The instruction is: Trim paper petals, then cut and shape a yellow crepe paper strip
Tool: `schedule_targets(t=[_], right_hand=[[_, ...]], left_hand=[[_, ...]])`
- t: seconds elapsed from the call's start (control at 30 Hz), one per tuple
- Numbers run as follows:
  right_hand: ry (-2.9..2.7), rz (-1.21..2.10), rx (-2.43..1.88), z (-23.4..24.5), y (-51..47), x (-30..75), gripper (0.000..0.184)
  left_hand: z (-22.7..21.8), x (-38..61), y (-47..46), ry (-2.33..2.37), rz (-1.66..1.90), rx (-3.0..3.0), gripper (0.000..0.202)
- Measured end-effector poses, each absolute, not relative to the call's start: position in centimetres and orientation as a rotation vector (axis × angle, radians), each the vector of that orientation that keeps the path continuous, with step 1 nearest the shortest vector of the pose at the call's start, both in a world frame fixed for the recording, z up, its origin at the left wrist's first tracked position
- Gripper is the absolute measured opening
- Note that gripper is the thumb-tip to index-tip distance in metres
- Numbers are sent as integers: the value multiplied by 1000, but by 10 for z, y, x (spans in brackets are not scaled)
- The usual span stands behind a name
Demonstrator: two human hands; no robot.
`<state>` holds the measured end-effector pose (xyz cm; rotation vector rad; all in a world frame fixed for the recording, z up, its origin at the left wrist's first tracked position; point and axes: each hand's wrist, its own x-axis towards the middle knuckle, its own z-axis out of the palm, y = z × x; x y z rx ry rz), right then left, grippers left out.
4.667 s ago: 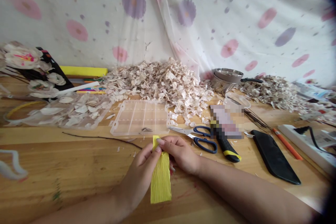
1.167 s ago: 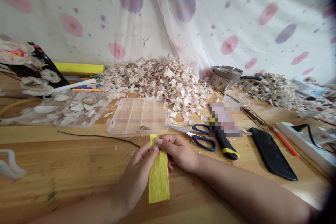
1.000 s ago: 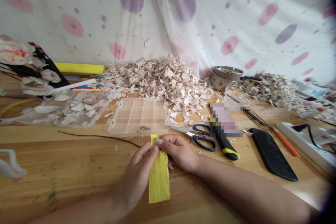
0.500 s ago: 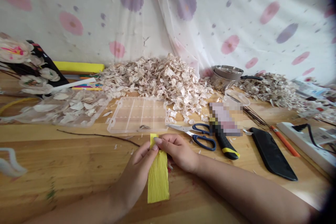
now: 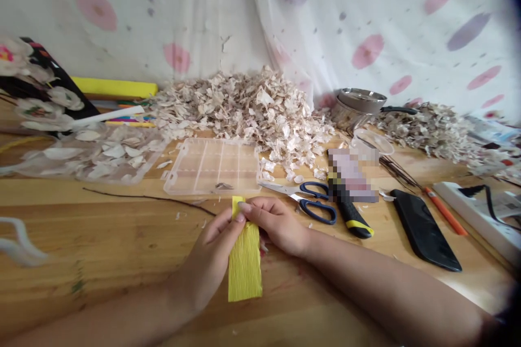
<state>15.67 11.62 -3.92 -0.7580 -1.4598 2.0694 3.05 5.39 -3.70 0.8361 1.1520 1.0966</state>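
Note:
A strip of yellow crepe paper (image 5: 245,265) lies lengthwise on the wooden table (image 5: 114,238), its far end lifted between my fingers. My left hand (image 5: 211,260) pinches the strip's top from the left. From the right, my right hand (image 5: 277,225) grips the same end, fingertips pressed on the paper. A thin dark wire (image 5: 142,198) runs along the table just left of my hands and ends under them.
Beyond my hands sit a clear compartment box (image 5: 214,173), blue-handled scissors (image 5: 309,203), a black-and-yellow tool (image 5: 352,219) and a black phone (image 5: 425,230). A heap of pale petals (image 5: 248,114), a steel pot (image 5: 358,108) and a power strip (image 5: 484,217) lie farther back and right.
Both hands keep their pinch on the yellow strip. The whole scene has shifted up slightly in view as my head tilted; the strip and hands have barely moved on the table.

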Motion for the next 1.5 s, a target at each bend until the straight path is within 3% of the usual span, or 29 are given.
schedule_targets(t=[0.47,0.7,1.5], right_hand=[[-1453,2085,-772,-41,117,156,51],[-1349,2082,-753,-42,116,156,39],[-1224,2068,-730,-42,113,154,34]], left_hand=[[-34,32,54,1111,1156,826,28],[-39,32,55,1076,1206,761,25],[-38,33,54,950,1233,708,16]])
